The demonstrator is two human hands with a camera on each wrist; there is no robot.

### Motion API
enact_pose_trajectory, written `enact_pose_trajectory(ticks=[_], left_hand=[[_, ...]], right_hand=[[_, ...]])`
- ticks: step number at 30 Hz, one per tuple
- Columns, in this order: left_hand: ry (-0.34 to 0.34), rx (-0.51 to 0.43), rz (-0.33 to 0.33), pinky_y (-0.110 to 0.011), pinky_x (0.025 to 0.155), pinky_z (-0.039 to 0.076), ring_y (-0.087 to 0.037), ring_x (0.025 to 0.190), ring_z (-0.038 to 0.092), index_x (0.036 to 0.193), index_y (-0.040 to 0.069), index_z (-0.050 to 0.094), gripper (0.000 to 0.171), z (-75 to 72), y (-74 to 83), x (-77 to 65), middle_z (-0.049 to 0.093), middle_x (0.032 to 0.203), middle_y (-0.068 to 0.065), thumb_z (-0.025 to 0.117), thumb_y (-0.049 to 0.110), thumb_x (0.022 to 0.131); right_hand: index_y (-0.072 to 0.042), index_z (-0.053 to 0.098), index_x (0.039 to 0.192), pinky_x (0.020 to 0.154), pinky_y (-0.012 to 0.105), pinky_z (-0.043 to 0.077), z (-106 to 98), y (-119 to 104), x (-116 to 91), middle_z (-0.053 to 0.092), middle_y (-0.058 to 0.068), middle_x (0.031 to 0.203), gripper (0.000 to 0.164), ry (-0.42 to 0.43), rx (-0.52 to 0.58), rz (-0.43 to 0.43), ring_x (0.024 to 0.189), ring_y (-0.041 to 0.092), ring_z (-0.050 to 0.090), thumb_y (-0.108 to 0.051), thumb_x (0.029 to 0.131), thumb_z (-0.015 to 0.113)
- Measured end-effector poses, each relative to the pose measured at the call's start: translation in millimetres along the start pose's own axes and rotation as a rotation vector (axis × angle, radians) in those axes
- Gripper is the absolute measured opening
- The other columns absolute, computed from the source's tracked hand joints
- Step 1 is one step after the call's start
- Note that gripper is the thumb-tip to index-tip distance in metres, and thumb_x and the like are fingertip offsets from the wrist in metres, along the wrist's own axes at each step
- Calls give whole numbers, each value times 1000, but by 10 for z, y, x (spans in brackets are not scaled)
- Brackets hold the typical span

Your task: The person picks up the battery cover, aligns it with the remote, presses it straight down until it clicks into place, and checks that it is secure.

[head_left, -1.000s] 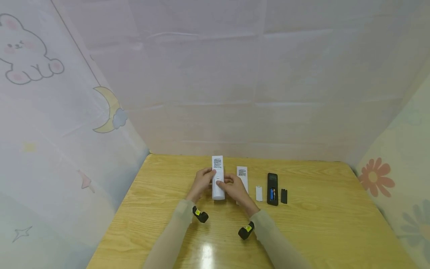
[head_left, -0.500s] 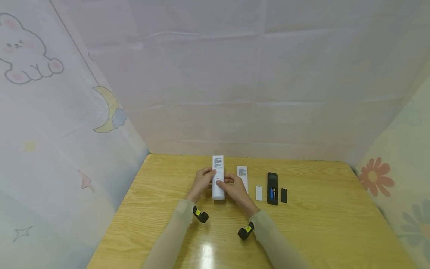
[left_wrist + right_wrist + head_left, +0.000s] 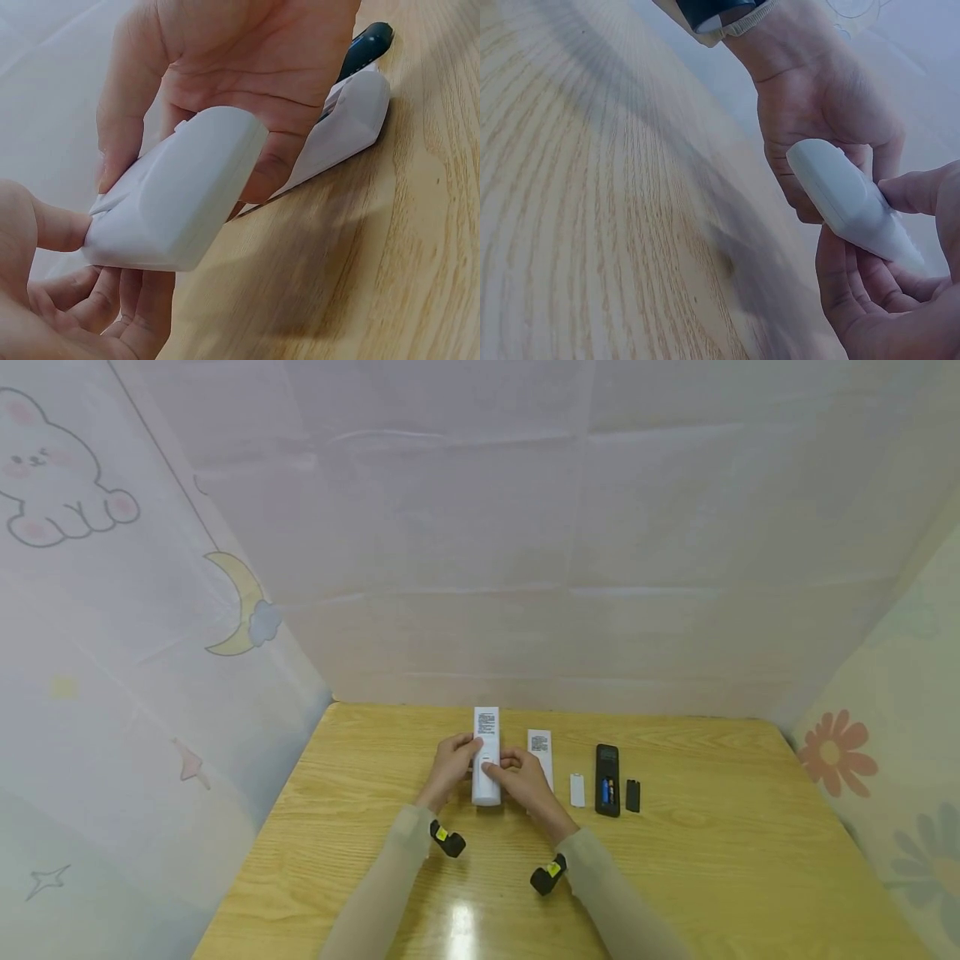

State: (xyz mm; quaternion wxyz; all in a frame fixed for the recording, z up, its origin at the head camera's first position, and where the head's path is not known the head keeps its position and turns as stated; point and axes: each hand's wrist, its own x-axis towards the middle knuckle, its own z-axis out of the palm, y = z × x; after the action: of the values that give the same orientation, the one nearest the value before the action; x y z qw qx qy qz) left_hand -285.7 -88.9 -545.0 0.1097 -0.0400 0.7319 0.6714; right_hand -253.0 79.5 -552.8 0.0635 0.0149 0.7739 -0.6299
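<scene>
A white remote control (image 3: 486, 789) is held above the table, its back with printed text facing up. My left hand (image 3: 450, 766) grips its left side, thumb lying on the back. From the right, my right hand (image 3: 527, 781) holds it with the thumb on the battery cover area and fingers curled underneath. Both wrist views show the remote's rounded end (image 3: 202, 187) between the two hands, thumbs above and fingers below. Just beyond the right hand lies a second white remote (image 3: 540, 746), partly hidden by that hand.
To the right on the wooden table (image 3: 720, 852) lie a loose white battery cover (image 3: 577, 791), a black remote (image 3: 607, 762) with batteries (image 3: 608, 791) in its uncovered compartment, and a small black battery cover (image 3: 633, 796). A fabric backdrop (image 3: 465, 635) rises at the table's far edge.
</scene>
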Motion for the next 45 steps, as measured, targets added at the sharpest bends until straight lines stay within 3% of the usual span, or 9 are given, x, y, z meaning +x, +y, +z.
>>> enact_pose_trajectory(ticks=[8,28,45], left_hand=[[-3,16,-2,-38,88,63,-24,108,71,150,1,58,52,-12,2,-7,71,131,-16,58,35,111],[5,15,-12,-33,80,62,-21,98,70,144,2,63,47,-16,-26,-4,73,121,-14,60,34,109],[15,23,-9,-36,85,63,-21,103,71,143,3,64,46,9,-30,-27,73,125,-15,60,34,110]], right_hand=[[1,66,126,70,25,49,8,23,16,66,12,109,45,0,7,1,90,19,57,-30,96,81],[-2,67,126,75,27,50,32,43,-9,66,11,111,42,7,9,32,97,21,57,-29,96,80],[0,66,128,79,28,52,23,23,-35,68,13,112,44,4,43,52,98,21,61,-28,97,80]])
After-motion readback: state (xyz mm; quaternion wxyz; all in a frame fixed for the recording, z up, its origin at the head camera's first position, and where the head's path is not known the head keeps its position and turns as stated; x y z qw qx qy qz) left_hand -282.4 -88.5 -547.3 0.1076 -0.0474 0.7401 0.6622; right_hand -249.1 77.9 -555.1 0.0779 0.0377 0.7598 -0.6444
